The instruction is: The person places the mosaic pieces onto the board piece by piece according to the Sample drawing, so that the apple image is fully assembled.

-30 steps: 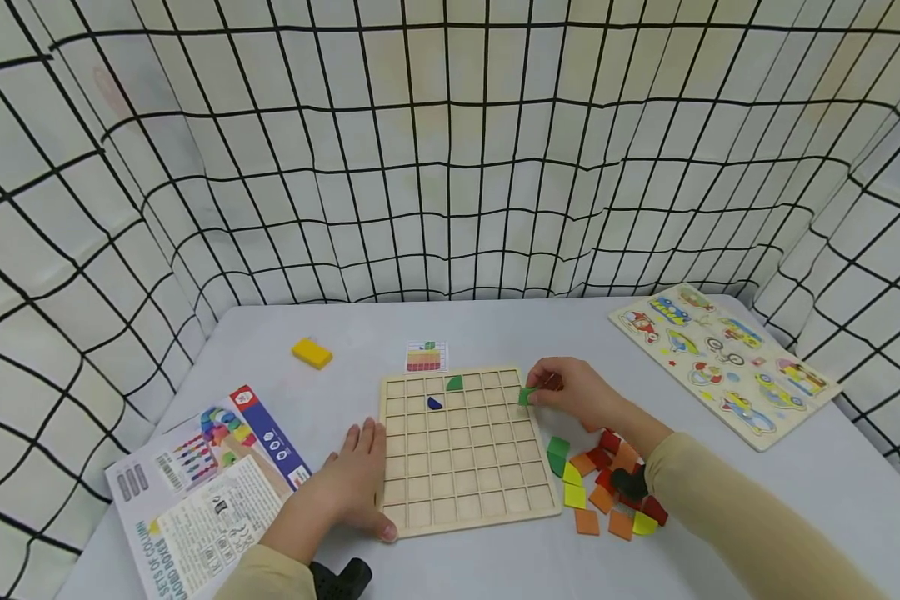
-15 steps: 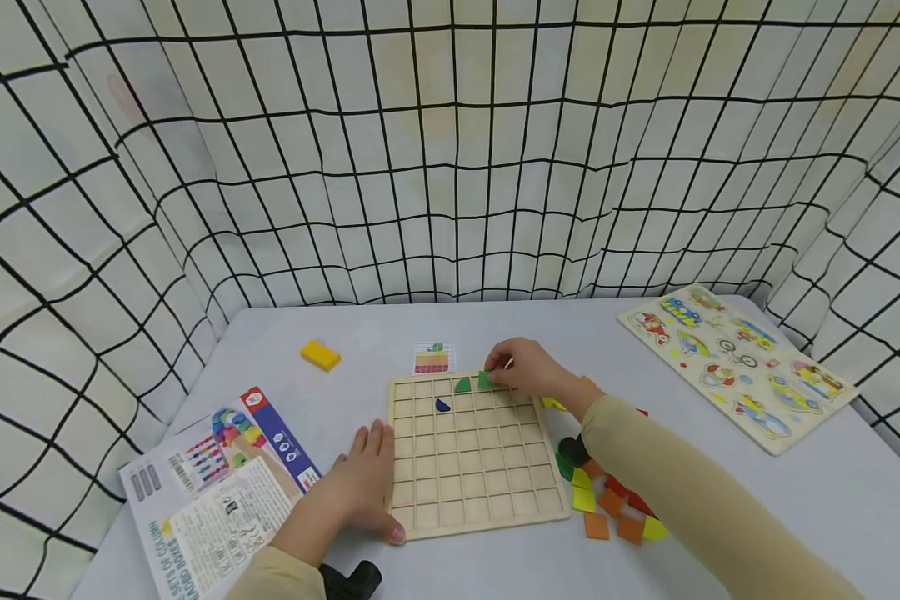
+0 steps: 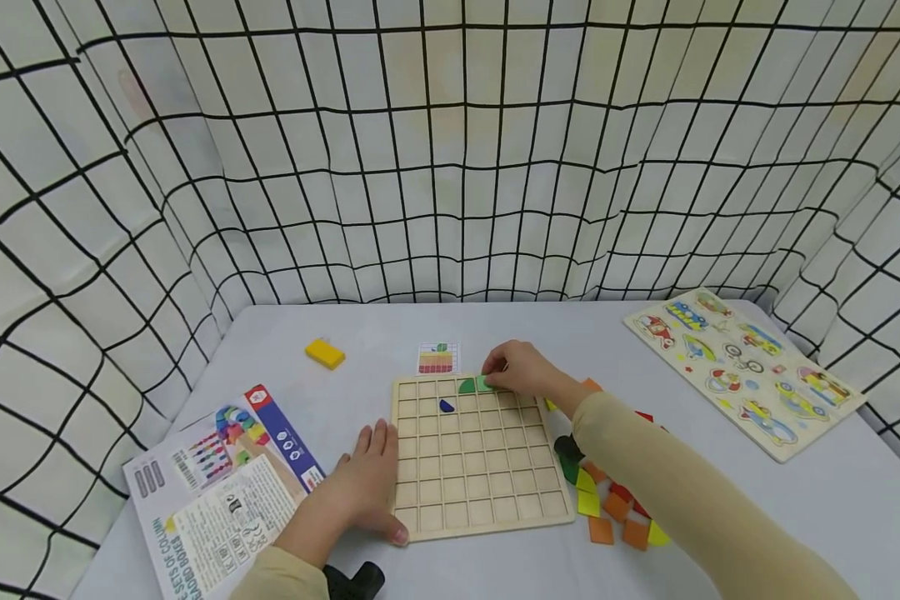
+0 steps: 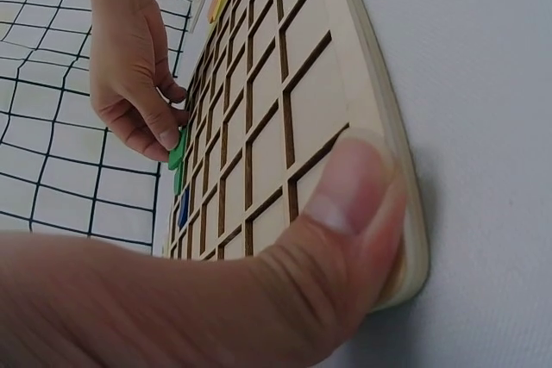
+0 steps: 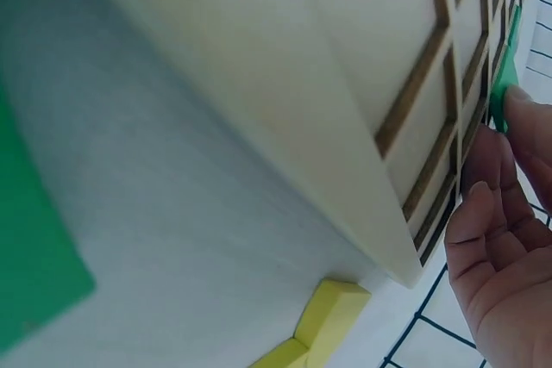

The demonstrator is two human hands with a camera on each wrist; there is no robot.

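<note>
A wooden grid board (image 3: pixel 453 462) lies flat on the table. My left hand (image 3: pixel 363 483) rests along its left edge with fingers extended; in the left wrist view the thumb (image 4: pixel 349 183) presses on the board's corner. At the top row, my right hand (image 3: pixel 523 369) pinches a green tile (image 5: pixel 502 88) between thumb and fingers, right beside a green quarter-round tile (image 3: pixel 467 386) set in a cell. One row below and slightly left sits a small dark blue tile (image 3: pixel 446 406). The right fingers partly hide the pinched tile in the head view.
Right of the board lie loose orange tiles (image 3: pixel 601 531), yellow tiles (image 3: pixel 588 502) and red ones, partly under the right forearm. A picture card (image 3: pixel 438 358) lies behind the board, a yellow block (image 3: pixel 325 354) back left, a printed box (image 3: pixel 225 492) left, a picture puzzle board (image 3: pixel 746 371) back right.
My right hand has carried the green tile left from the board's right edge to the top row, beside the green quarter-round tile. The left hand has stayed on the board's left edge.
</note>
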